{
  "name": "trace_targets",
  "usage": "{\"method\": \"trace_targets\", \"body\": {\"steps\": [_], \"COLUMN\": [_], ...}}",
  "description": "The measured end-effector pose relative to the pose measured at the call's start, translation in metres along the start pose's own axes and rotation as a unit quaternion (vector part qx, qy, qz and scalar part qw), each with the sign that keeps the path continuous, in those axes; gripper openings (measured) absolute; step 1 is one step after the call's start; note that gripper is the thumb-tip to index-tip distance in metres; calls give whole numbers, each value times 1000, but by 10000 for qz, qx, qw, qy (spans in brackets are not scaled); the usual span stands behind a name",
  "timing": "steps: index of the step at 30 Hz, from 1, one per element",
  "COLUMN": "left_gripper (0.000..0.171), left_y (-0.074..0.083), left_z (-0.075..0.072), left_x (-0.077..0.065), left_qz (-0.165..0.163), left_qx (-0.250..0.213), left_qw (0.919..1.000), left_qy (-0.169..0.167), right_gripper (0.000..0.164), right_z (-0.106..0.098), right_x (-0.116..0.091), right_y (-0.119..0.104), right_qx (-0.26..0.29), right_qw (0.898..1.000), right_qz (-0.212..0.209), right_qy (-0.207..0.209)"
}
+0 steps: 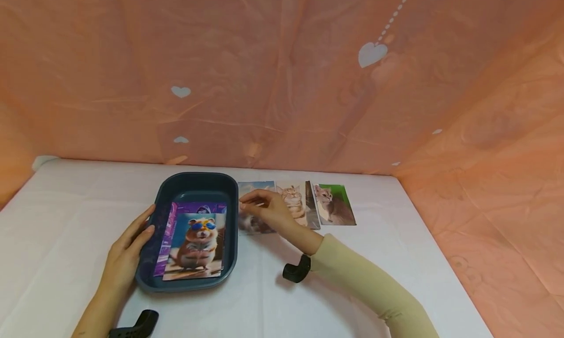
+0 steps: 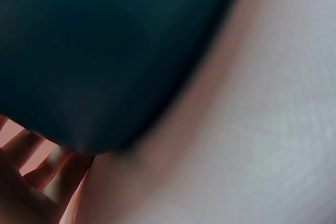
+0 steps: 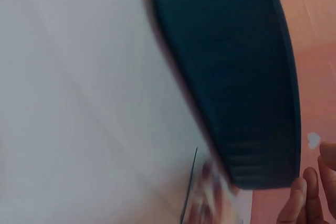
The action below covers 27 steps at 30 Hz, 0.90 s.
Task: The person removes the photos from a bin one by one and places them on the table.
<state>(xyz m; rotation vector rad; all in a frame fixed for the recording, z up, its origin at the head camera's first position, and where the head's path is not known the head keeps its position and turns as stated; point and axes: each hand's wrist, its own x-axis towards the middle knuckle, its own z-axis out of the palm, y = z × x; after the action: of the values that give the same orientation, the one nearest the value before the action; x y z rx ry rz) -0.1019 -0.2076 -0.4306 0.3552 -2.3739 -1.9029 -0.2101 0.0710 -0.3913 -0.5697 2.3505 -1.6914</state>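
A dark blue-grey tray [image 1: 231,191] sits left of centre on the white table. Inside it, a picture card of a hamster in sunglasses [image 1: 198,245] overlaps a purple picture card [image 1: 165,245]. My left hand [image 1: 125,250] grips the tray's left side; part of its fingers is hidden by the tray in the left wrist view. At the opposite rim is my right hand [image 1: 269,208], fingers nearly straight, tips right beside the edge. Under that hand lies a grey-blue picture card [image 1: 255,185], partly covered. Cards of an orange cat [image 1: 293,201] and a slender kitten [image 1: 335,205] lie further right.
A dark strip of another card [image 1: 312,205] shows beside the orange cat. Black wrist mounts [image 1: 297,269] are worn on both arms. An orange curtain with white hearts [image 1: 282,83] hangs behind the table [image 1: 352,269] and along its right side.
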Motion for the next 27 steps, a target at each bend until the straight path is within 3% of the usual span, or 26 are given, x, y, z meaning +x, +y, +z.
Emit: {"method": "trace_targets", "body": {"steps": [12, 27], "left_gripper": [50, 50], "left_y": [4, 3], "left_z": [1, 1], "left_x": [-2, -2], "left_qz": [-38, -64], "left_qx": [74, 23], "left_qw": [10000, 10000], "left_qy": [52, 13], "right_gripper": [23, 23], "right_z": [17, 31], "right_x": [7, 20], "right_y": [-17, -39], "right_qx": [232, -34], "right_qw": [9977, 9967], "right_qz": [-107, 161], "right_qy": [-632, -796]}}
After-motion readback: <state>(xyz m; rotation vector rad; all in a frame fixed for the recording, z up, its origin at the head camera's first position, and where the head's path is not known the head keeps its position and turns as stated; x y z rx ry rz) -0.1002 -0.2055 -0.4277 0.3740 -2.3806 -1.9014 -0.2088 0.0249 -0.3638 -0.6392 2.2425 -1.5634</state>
